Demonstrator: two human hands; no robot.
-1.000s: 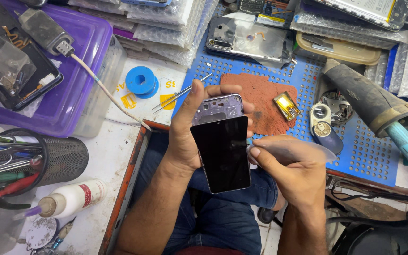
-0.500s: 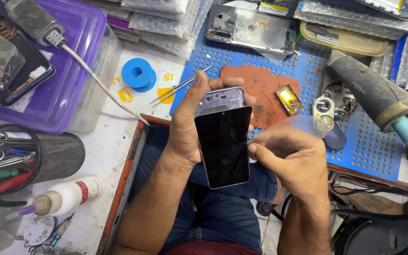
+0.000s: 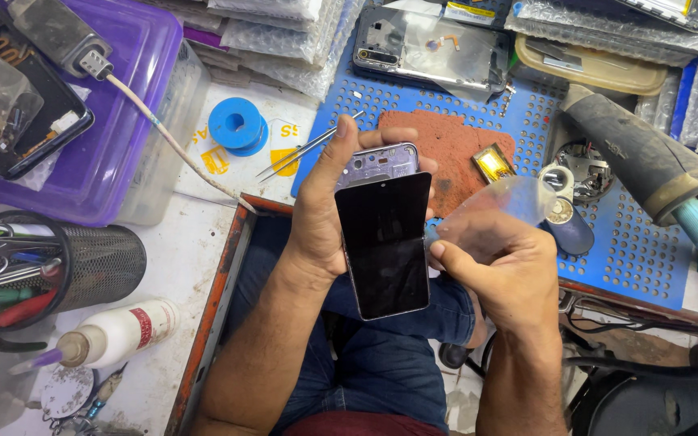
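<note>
My left hand (image 3: pixel 321 218) grips a phone from its left side and holds it upright over my lap. The phone's black screen panel (image 3: pixel 385 242) sits slightly lower than the grey frame (image 3: pixel 377 161) that shows above it. My right hand (image 3: pixel 498 266) is at the phone's right edge, thumb and forefinger pinched on a clear plastic film (image 3: pixel 502 202). The film curves up and to the right, away from the screen.
A blue perforated mat (image 3: pixel 632 242) carries a red-brown pad (image 3: pixel 454 145), a small yellow part (image 3: pixel 492 161), an opened phone back (image 3: pixel 434 48) and a hot-air tool (image 3: pixel 648 161). Tweezers (image 3: pixel 304 149), a blue spool (image 3: pixel 236 123), a purple tray (image 3: pixel 115 153), a mesh tool cup (image 3: pixel 82 258) and a glue bottle (image 3: pixel 119 331) lie left.
My right hand was pinching at the phone's right edge; now a clear film stands out up and to the right of it. The left hand keeps its hold.
</note>
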